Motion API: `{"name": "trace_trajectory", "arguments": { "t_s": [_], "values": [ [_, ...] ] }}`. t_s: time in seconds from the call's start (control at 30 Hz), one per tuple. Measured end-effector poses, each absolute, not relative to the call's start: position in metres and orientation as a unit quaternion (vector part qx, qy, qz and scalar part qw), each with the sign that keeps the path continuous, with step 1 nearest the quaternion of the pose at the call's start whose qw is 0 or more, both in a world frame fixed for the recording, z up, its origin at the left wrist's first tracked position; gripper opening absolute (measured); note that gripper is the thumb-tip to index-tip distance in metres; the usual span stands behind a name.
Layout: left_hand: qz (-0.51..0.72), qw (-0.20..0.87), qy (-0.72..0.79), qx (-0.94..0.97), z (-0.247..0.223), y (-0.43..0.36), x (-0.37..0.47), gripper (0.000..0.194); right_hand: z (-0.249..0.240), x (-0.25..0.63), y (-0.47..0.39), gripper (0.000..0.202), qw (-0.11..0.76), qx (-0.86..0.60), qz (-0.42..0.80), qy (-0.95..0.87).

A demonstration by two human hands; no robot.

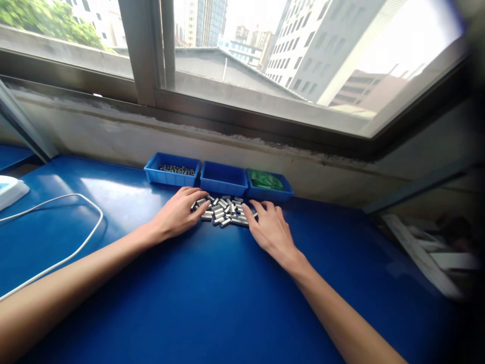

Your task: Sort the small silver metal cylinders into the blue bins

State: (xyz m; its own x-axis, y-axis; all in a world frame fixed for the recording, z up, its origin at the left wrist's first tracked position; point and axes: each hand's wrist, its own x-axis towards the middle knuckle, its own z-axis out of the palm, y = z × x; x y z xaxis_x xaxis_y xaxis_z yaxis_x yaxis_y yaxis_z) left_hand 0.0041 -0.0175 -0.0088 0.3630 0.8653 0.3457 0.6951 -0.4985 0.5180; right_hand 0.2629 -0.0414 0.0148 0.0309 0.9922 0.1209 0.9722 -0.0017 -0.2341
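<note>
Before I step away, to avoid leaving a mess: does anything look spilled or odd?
The metal pieces lie in a loose jumble on the blue table between the left hand and right hand, outside the bins; that may be deliberate. No damage shows.

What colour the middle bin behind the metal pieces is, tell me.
The middle bin is blue, seen best in the head view.

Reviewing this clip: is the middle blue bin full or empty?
Empty, as far as this view shows: the middle blue bin shows only bare blue inside, while small dark parts lie in the bin to its left.
</note>
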Motion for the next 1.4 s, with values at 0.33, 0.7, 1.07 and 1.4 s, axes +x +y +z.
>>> {"name": "trace_trajectory", "arguments": {
  "t_s": [0.33, 0.7, 1.07, 1.4],
  "values": [
    [0.289, 0.171, 0.498, 0.8, -0.004, -0.021, -0.003, 0.045, 0.025, 0.243, -0.027, 0.051, 0.182, -0.643, 0.062, -0.741],
    [0.289, 0.221, 0.541, 0.758, 0.013, -0.017, 0.008, 0.039, 0.046, 0.201, 0.009, 0.027, 0.252, -0.484, 0.019, -0.838],
    [0.498, 0.493, 0.539, 0.468, -0.009, -0.008, -0.03, 0.023, 0.041, 0.126, 0.08, 0.018, 0.107, -0.369, 0.006, -0.923],
    [0.522, 0.647, 0.454, 0.321, 0.006, -0.005, -0.044, 0.058, 0.055, 0.131, 0.063, 0.009, 0.332, -0.342, 0.103, -0.873]
  ]
}}
